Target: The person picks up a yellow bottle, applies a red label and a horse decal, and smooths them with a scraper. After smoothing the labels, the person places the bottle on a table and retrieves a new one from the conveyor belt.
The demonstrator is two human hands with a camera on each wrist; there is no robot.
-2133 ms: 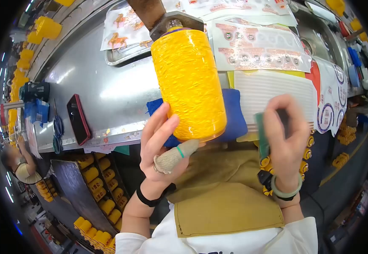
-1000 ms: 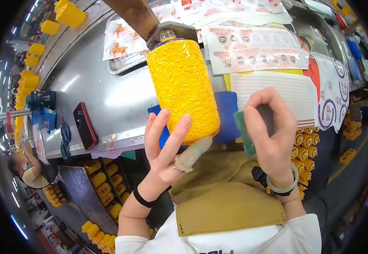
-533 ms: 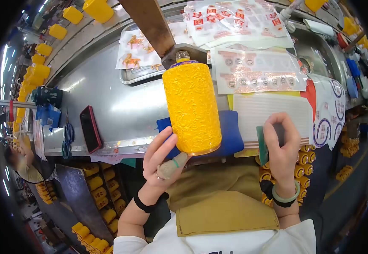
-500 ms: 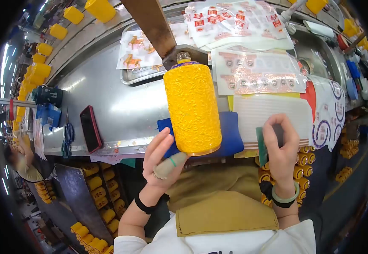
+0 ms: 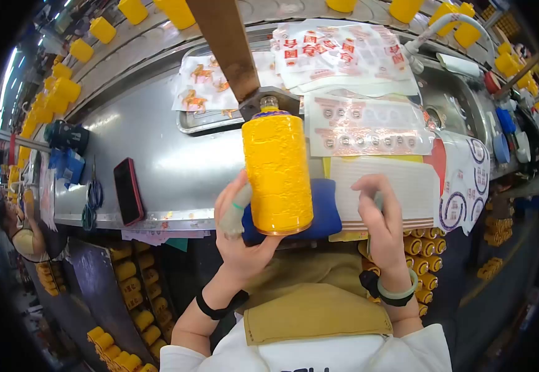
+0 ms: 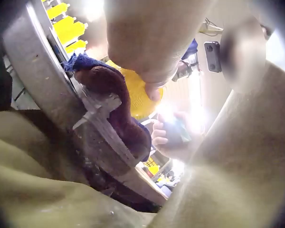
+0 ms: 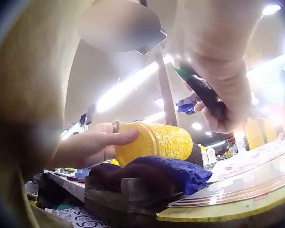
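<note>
A yellow embossed bottle (image 5: pixel 279 180) lies with its glass neck toward a metal bracket (image 5: pixel 262 102). Its body rests over a blue cloth pad (image 7: pixel 173 171). My left hand (image 5: pixel 243 245) holds the bottle's base end, fingers along the left side and the thumb at the bottom rim. One finger wears a beige knit cover (image 5: pixel 235 214) with a green band. To the right of the bottle, my right hand (image 5: pixel 382 223) has curled fingers round a flat dark piece (image 7: pixel 202 90) with a green end, mostly hidden in the head view.
Decal sheets (image 5: pixel 369 124) and a stack of striped white paper (image 5: pixel 387 186) lie right of the bottle. A phone (image 5: pixel 128 191) and scissors (image 5: pixel 93 197) sit on the metal table at left. A metal tray (image 5: pixel 198 121) stands behind; a wooden bar (image 5: pixel 220 43) slants above.
My left hand has shifted from below the base up along the bottle's left side. The right hand has turned, taking the green end mostly out of sight. The head view has moved slightly.
</note>
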